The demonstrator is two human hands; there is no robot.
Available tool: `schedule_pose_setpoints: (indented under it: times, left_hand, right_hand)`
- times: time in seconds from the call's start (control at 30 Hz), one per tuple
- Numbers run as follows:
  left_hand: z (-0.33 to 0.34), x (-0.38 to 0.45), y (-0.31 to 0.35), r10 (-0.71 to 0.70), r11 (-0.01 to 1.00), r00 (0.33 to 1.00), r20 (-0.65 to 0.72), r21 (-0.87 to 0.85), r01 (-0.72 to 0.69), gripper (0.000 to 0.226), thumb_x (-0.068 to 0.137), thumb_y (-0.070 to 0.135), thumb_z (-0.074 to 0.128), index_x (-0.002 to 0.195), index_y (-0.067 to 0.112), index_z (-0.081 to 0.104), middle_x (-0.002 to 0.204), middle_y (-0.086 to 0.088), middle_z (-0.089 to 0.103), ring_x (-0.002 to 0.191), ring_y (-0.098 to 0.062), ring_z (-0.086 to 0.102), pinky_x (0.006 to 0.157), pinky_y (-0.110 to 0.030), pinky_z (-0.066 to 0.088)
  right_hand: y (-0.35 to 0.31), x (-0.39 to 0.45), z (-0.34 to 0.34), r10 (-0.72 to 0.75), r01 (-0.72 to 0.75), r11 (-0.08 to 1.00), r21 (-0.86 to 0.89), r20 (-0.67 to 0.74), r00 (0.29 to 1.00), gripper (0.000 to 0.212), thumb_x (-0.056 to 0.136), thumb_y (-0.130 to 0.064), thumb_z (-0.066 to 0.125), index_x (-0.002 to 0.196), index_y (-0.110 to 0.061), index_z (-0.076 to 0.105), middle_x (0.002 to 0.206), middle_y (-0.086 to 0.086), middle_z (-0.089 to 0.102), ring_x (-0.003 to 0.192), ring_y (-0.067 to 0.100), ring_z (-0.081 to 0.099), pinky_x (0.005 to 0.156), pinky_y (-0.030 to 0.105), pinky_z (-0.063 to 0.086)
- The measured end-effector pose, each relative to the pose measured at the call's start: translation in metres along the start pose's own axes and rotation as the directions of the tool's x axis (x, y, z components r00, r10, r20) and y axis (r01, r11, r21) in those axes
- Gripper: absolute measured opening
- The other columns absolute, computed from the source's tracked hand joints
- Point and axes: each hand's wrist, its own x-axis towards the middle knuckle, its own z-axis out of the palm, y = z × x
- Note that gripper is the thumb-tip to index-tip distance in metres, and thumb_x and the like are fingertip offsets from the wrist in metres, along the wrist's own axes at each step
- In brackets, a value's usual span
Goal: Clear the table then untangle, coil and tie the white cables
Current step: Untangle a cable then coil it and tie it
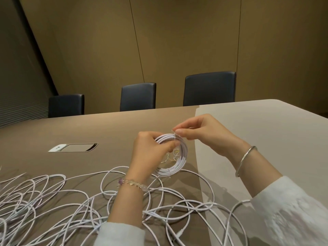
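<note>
While both hands grip one cable coil (174,153) (right (200,134) pinching its tie (174,133)), left (150,151) steadies

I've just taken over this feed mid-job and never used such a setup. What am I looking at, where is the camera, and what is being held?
There is no machine: a person works with bare hands, filmed by one wide-angle camera on their head looking forward and down. The left hand grips a neat coil of white cable held up over the long beige table. The right hand pinches a thin wire twist tie at the coil's top edge. Loose tangled white cables sprawl over the near table. Three dark chairs stand behind.
</note>
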Motion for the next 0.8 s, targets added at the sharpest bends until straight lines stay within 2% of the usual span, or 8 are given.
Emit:
schedule_pose_setpoints:
  times: [0.07, 0.17, 0.37, 0.43, 0.53, 0.67, 0.73, 0.8]
  left_hand:
    - [-0.003, -0.003, 0.004, -0.041, 0.988, 0.997, 0.059, -0.149, 0.050, 0.018, 0.070, 0.016, 0.087, 0.082, 0.011, 0.074, 0.061, -0.006, 0.070, 0.051, -0.009, 0.055, 0.047, -0.021, 0.039]
    - [-0.004, -0.005, 0.007, -0.151, 0.926, 0.980, 0.127, -0.330, 0.185, 0.042, 0.074, 0.002, 0.081, 0.106, 0.014, 0.058, 0.059, -0.005, 0.067, 0.040, -0.008, 0.051, 0.038, -0.019, 0.035]
    - [0.002, 0.000, 0.003, -0.274, 0.735, 0.938, 0.213, -0.583, 0.347, 0.020, 0.085, -0.003, 0.051, 0.104, 0.003, 0.049, 0.058, -0.011, 0.054, 0.035, -0.011, 0.028, 0.035, -0.018, 0.026]
    - [0.008, -0.001, 0.000, -0.321, 0.709, 0.918, 0.232, -0.584, 0.395, 0.015, 0.086, 0.000, 0.051, 0.100, -0.003, 0.055, 0.061, -0.011, 0.057, 0.037, -0.011, 0.032, 0.038, -0.020, 0.032]
    - [0.017, -0.002, -0.006, -0.393, 0.708, 0.878, 0.273, -0.519, 0.479, 0.017, 0.087, 0.004, 0.057, 0.099, -0.007, 0.064, 0.074, -0.015, 0.064, 0.049, -0.016, 0.052, 0.051, -0.027, 0.048]
    - [0.021, 0.001, -0.017, -0.470, 0.715, 0.830, 0.301, -0.422, 0.558, 0.012, 0.088, 0.011, 0.065, 0.099, 0.006, 0.062, 0.093, -0.014, 0.067, 0.076, -0.024, 0.064, 0.069, -0.036, 0.056]
    - [0.022, 0.001, -0.023, -0.551, 0.689, 0.761, 0.341, -0.329, 0.646, 0.013, 0.091, 0.017, 0.063, 0.099, 0.006, 0.059, 0.097, -0.016, 0.066, 0.082, -0.028, 0.066, 0.075, -0.042, 0.057]
    - [0.025, -0.003, -0.027, -0.613, 0.662, 0.668, 0.422, -0.188, 0.726, 0.018, 0.095, 0.019, 0.060, 0.101, 0.002, 0.057, 0.096, -0.020, 0.065, 0.077, -0.030, 0.069, 0.066, -0.041, 0.059]
  right_hand:
    - [0.002, -0.001, -0.001, -0.002, 0.001, 1.000, 0.030, 0.039, 0.999, 0.009, 0.085, -0.030, 0.072, 0.091, -0.029, 0.078, 0.087, -0.008, 0.075, 0.085, 0.007, 0.069, 0.067, 0.017, 0.053]
    - [0.003, -0.003, 0.001, -0.017, 0.012, 0.998, 0.056, 0.081, 0.997, 0.011, 0.087, -0.031, 0.069, 0.093, -0.028, 0.078, 0.088, -0.004, 0.075, 0.084, 0.014, 0.071, 0.072, 0.024, 0.056]
    - [-0.002, -0.003, 0.005, 0.036, -0.060, 0.993, 0.106, 0.211, 0.977, 0.018, 0.092, -0.030, 0.064, 0.102, -0.016, 0.068, 0.084, 0.004, 0.074, 0.072, 0.024, 0.073, 0.057, 0.025, 0.057]
    - [0.002, -0.003, 0.002, 0.087, -0.098, 0.995, 0.036, 0.234, 0.968, 0.025, 0.088, -0.033, 0.068, 0.106, -0.016, 0.065, 0.085, 0.002, 0.074, 0.074, 0.025, 0.073, 0.058, 0.026, 0.057]
    - [0.014, -0.003, -0.008, 0.194, -0.201, 0.980, -0.001, 0.255, 0.947, 0.021, 0.091, -0.021, 0.066, 0.108, -0.010, 0.063, 0.090, 0.011, 0.075, 0.076, 0.028, 0.072, 0.063, 0.032, 0.060]
    - [0.032, -0.005, -0.033, 0.354, -0.369, 0.929, 0.037, 0.210, 0.911, 0.022, 0.096, -0.012, 0.059, 0.112, 0.003, 0.058, 0.093, 0.019, 0.073, 0.067, 0.022, 0.071, 0.055, 0.027, 0.058]
    - [0.041, -0.007, -0.046, 0.411, -0.427, 0.903, 0.051, 0.185, 0.892, 0.023, 0.096, -0.013, 0.058, 0.114, 0.001, 0.058, 0.094, 0.017, 0.074, 0.069, 0.022, 0.072, 0.057, 0.028, 0.059]
    - [0.050, -0.009, -0.056, 0.447, -0.466, 0.879, 0.102, 0.162, 0.879, 0.023, 0.097, -0.014, 0.057, 0.115, 0.000, 0.058, 0.096, 0.017, 0.074, 0.071, 0.023, 0.072, 0.058, 0.029, 0.060]
